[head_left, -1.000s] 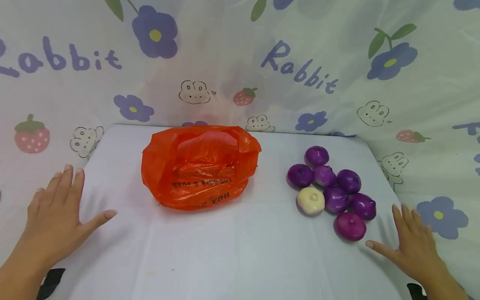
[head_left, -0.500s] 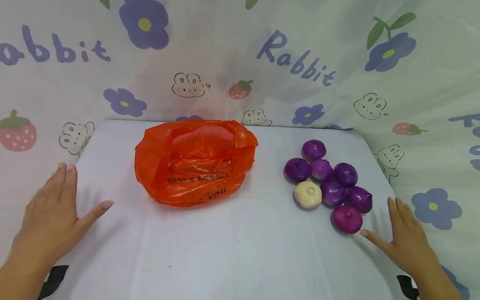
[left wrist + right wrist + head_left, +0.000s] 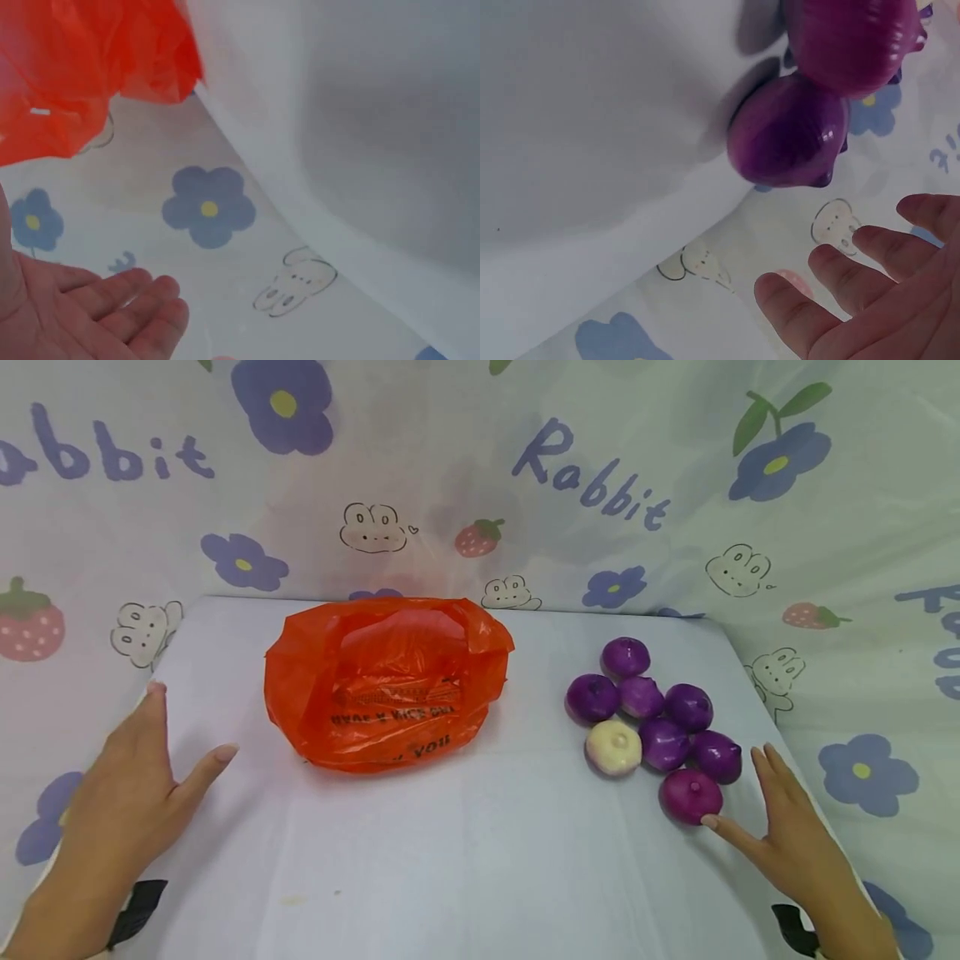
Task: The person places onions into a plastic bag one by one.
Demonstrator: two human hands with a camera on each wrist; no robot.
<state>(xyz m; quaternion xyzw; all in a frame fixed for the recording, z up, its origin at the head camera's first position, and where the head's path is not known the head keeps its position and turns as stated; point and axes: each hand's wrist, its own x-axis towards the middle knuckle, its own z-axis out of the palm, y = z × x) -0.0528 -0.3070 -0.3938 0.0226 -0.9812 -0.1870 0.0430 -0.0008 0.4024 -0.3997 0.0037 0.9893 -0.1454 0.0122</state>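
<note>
An orange-red plastic bag (image 3: 397, 693) with black print lies slightly puffed at the back left of the white table. My left hand (image 3: 138, 777) hovers to its left, fingers extended and thumb apart, holding nothing. On the right sits a cluster of several purple onions (image 3: 664, 744), with one pale, cream-coloured onion (image 3: 613, 749) among them. Beside the cluster is my right hand (image 3: 795, 843), its fingers spread; in the head view the thumb tip overlaps the nearest magenta onion (image 3: 692, 795). The right wrist view shows two purple onions (image 3: 787, 135) beyond the loosely extended fingers (image 3: 847, 277).
A white tabletop (image 3: 450, 860) spreads between the hands, with small faint marks near its front. Behind and around it hangs a pale cloth (image 3: 420, 460) printed with flowers, rabbits and strawberries. A black strap end (image 3: 137, 912) shows by the left wrist.
Both hands have moved inward, the left toward the right and the right toward the onions. The head view has shifted slightly. Bag and onions keep their places on the table.
</note>
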